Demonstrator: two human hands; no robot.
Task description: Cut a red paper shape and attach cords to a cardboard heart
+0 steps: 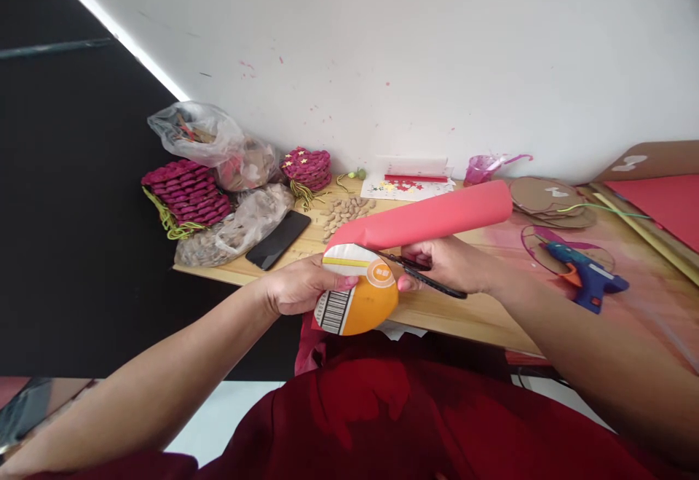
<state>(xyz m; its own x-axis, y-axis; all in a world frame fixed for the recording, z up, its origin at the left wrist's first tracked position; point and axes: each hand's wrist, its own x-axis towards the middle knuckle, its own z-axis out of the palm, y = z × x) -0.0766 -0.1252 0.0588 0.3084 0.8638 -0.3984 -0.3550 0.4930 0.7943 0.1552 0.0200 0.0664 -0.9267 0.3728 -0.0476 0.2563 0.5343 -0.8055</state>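
Observation:
My left hand (298, 287) pinches a round printed card disc (357, 294), orange and white with a barcode, together with a sheet of red paper (431, 219) that curls away to the right. My right hand (451, 265) is closed round black scissors (423, 274), whose blades meet the red paper at the disc's upper edge. Both hands hover just above the near edge of the wooden table (480, 312).
On the table lie a black phone (277, 240), plastic bags (232, 229), magenta woven pieces (188, 192), scattered seeds (345, 212), cardboard discs (549, 199), a blue glue gun (587, 276) and red sheets (660, 203). A white wall stands behind.

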